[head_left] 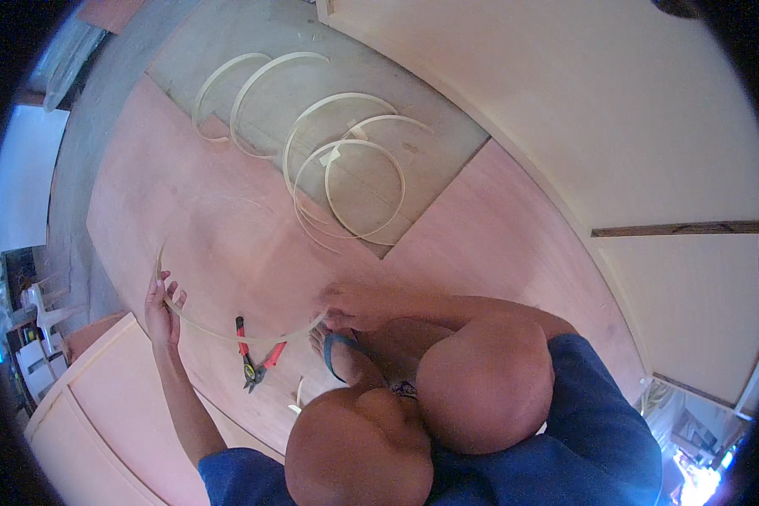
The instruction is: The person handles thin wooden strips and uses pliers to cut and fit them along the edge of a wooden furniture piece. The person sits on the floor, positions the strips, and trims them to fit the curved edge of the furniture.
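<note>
A thin, pale, curved strip point(228, 336) spans between my two hands, bowed toward me. My left hand point(162, 308), out at the left, is closed round the strip near one end, and a short tip sticks up past the fingers. My right hand point(350, 305) pinches the other end in front of my knees, its fingers partly blurred. Below the strip, on the pinkish board, lie red-handled cutting snips point(251, 367) with their handles spread. My sandalled foot point(341, 358) rests just below my right hand.
Several pale curved strips point(291, 139) lie beyond my hands, across the grey floor point(430, 160) and the pinkish board point(202, 219). A large pale panel point(565, 93) borders the right side. Another panel point(110, 405) is at lower left. A small offcut point(298, 395) lies near my knee.
</note>
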Demonstrator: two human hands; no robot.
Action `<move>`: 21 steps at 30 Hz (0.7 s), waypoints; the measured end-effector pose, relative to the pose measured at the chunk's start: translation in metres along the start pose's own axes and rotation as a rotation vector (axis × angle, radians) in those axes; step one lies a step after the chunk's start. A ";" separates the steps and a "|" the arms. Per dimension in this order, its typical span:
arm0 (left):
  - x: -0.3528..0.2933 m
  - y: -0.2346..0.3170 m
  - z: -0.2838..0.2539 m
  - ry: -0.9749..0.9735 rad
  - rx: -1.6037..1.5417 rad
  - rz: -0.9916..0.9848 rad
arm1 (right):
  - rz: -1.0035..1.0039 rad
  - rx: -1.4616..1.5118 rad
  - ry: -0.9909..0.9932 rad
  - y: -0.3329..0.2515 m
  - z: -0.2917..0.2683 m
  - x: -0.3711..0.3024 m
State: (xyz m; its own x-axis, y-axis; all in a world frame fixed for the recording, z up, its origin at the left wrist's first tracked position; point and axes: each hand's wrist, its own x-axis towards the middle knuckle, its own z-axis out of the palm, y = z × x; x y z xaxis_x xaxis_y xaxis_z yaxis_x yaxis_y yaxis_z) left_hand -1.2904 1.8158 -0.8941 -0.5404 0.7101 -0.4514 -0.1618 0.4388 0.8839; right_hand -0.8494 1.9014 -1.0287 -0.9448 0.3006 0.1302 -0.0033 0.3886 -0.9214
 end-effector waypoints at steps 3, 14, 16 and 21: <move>0.025 -0.005 -0.005 -0.023 0.067 -0.068 | 0.060 -0.087 0.226 0.009 -0.020 -0.002; 0.118 -0.026 -0.029 -0.117 0.596 0.103 | 0.588 -0.157 0.598 0.018 -0.124 -0.034; 0.139 -0.024 -0.030 -0.102 0.934 0.248 | 0.654 -0.115 0.523 0.009 -0.125 -0.050; 0.194 0.020 0.011 -0.060 1.597 0.601 | 0.738 -0.066 0.450 -0.022 -0.119 -0.108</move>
State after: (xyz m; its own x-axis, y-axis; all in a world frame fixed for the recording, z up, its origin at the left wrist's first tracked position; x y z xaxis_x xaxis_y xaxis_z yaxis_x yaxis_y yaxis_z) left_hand -1.3894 1.9689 -0.9652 -0.1767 0.9708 -0.1621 0.9839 0.1696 -0.0564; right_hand -0.7086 1.9642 -0.9789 -0.4784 0.8063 -0.3478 0.5922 0.0039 -0.8057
